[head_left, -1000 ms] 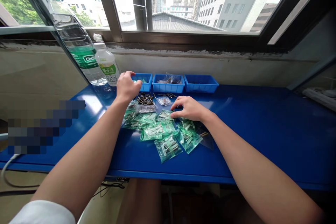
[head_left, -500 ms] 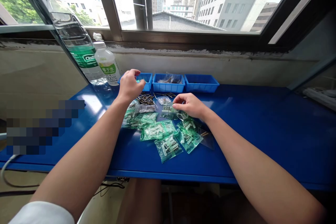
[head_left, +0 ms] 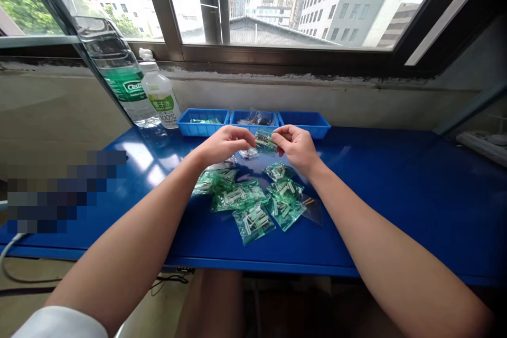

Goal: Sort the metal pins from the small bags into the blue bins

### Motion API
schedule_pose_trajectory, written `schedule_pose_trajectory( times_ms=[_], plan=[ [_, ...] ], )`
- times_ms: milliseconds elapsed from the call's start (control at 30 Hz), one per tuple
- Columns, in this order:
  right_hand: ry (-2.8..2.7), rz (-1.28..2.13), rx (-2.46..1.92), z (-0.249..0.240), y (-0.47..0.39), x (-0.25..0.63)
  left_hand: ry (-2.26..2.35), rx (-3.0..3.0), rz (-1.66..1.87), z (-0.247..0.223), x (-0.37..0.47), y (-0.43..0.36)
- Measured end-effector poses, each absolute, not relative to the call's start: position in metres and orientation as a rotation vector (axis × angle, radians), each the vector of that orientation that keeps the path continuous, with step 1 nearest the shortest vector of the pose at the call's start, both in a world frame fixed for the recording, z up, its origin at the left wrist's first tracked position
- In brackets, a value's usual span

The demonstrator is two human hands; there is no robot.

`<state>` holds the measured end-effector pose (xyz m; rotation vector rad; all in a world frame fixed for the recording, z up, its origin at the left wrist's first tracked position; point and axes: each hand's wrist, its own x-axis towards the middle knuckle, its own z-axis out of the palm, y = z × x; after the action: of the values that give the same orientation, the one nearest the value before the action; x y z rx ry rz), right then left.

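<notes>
R hand (head_left: 295, 148) pinches green pkt (head_left: 264, 140) in front of mid bin (head_left: 267, 128); L hand (head_left: 224, 143) adj., grip can't tell. Apparently done: binned pkts (head_left: 206, 121) left of mid bin; pending: loose pkts (head_left: 253, 222) nearer.

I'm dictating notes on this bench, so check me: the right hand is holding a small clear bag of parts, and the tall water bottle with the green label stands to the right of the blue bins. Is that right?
Not quite: the head view shows the tall water bottle left of the blue bins. The right hand does hold the small clear bag.
</notes>
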<state>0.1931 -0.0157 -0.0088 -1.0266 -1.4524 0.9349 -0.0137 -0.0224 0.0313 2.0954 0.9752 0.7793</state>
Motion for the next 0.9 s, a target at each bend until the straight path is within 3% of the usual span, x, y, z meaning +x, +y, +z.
schedule_pose_trajectory(
  times_ms=[133, 500, 900],
  plan=[
    [-1.445, 0.936, -0.991, -0.010, -0.015, 0.193, 0.947, 2.159, 0.740, 0.030, -0.009, -0.024],
    [-1.476, 0.951, -1.079, -0.006, -0.018, 0.192, 1.203, 2.087, 1.032, 0.028, -0.010, -0.020],
    [-1.676, 0.796, -1.164, -0.009, -0.021, 0.193, 1.598, 1.976, 2.017, 0.024, -0.045, 0.006]
  ],
)
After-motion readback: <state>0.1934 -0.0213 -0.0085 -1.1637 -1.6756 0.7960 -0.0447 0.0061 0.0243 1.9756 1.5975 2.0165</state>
